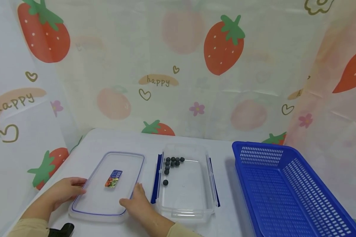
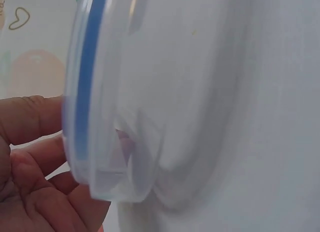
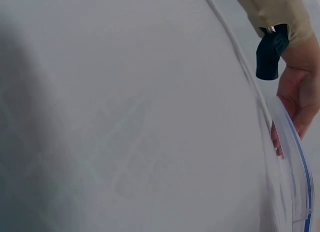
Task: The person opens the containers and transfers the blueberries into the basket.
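A clear rectangular plastic lid with a blue seal line and a small colourful label is held at the left of the table. My left hand grips its left edge; in the left wrist view fingers show on both sides of the rim. Over the opposite edge, near the front corner, my right hand holds it with the thumb. Right of it stands a clear plastic box, uncovered, with blue side flaps hanging outward. Several small dark balls lie in its far left part.
A large blue perforated basket stands at the right of the white-covered table. Behind rises a curtain printed with strawberries. A black device sits by my left wrist.
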Demonstrator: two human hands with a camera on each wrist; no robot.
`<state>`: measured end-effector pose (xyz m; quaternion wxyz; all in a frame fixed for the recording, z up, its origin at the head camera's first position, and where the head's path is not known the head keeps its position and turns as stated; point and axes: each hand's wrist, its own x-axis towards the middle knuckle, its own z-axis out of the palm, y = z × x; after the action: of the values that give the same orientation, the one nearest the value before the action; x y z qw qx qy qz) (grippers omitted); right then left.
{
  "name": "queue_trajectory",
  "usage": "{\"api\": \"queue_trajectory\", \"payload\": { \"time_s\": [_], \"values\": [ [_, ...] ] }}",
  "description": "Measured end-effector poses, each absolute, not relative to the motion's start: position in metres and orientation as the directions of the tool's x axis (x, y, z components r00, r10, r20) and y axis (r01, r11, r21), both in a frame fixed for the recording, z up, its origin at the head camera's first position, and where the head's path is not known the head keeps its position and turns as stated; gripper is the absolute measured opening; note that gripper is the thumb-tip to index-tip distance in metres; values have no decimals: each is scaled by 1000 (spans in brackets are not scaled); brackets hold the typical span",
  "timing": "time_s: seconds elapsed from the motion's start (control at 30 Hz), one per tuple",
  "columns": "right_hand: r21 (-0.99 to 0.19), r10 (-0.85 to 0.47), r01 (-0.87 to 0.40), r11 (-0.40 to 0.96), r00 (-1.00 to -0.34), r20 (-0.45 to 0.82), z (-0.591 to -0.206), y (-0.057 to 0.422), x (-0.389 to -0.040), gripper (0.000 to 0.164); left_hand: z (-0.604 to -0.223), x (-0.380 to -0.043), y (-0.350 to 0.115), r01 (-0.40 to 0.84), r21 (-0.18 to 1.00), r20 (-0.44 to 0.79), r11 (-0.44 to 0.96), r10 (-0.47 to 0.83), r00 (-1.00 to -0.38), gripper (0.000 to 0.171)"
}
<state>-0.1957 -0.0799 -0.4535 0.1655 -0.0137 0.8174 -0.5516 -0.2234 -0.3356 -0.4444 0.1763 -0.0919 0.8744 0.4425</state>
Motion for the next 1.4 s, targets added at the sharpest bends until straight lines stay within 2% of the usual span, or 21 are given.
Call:
{"api": "queue_trajectory", "payload": {
  "time_s": [0.47, 0.67, 0.8, 0.97, 1.13, 1.3, 1.4],
  "values": [
    [-913, -239, 149, 380, -938, -252, -446, -77, -195, 80, -447, -223, -342, -260, 771, -350, 581, 47, -936, 60],
    [-921, -247, 83, 380, -951, -188, -436, -77, -196, 75, -443, -223, -343, -225, 778, -301, 587, 33, -953, 63],
    [-950, -261, 88, 299, -950, -170, -419, -73, -193, 71, -429, -221, -339, -154, 786, -222, 599, 39, -974, 64],
    [-990, -310, 83, 115, -944, -115, -390, -66, -190, 64, -398, -217, -327, -74, 829, -127, 555, 57, -990, 68],
    [-996, -375, 83, -37, -925, -63, -360, -53, -192, 57, -371, -218, -312, -32, 867, -70, 498, 58, -996, 63],
    [-992, -423, 29, -125, -906, 27, -339, -36, -203, 50, -352, -222, -295, -13, 893, -47, 450, 64, -997, 62],
    [-992, -413, -11, -128, -909, 63, -328, -25, -211, 49, -345, -224, -284, 10, 891, -14, 454, 49, -999, 63]
  ]
}}
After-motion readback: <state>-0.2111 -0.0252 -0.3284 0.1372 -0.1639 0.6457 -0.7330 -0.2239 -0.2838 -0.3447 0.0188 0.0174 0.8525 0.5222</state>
